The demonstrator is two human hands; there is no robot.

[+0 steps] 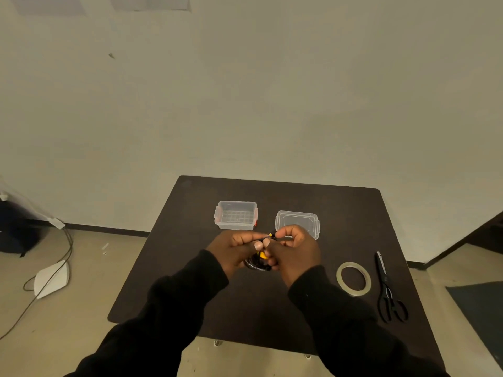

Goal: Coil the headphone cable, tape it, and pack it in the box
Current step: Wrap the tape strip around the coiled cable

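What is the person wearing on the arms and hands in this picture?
Both arms are covered by long black sleeves of a soft-looking fabric that end at the wrists. The left hand and the right hand are bare: no gloves. No rings, watch or markings can be seen from this view.

Dark brown table (190,268). On it: clear plastic box (236,215), open, far left; its lid (297,222) beside; tape roll (353,279) and black scissors (388,289) at right.
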